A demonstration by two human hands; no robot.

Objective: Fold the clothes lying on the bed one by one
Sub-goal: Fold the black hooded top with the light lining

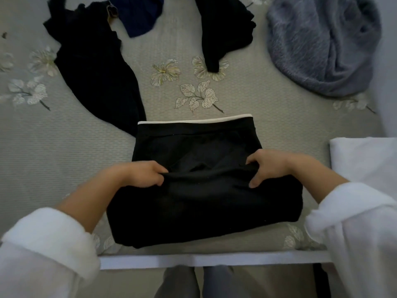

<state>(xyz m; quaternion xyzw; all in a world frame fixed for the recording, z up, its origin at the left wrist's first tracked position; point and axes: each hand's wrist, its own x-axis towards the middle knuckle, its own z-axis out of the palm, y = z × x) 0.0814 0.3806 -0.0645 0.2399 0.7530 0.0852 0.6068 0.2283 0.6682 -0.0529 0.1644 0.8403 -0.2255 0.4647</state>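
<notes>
A black garment with a white trim along its far edge [199, 190] lies partly folded near the front edge of the bed [64, 147]. My left hand [141, 174] pinches a fold of its fabric at the left. My right hand [268, 166] grips the same fold at the right. Both hands sit on top of the garment, about its middle. Unfolded clothes lie further back: a black piece [96, 78] at the left, a dark blue one [137, 14], another black one [225, 29], and a fluffy grey-blue sweater [322, 46] at the right.
The bed has a grey cover with a flower pattern. A white folded item [365, 160] lies at the right edge. The bed's white front edge [214, 261] runs below the garment, with my legs under it.
</notes>
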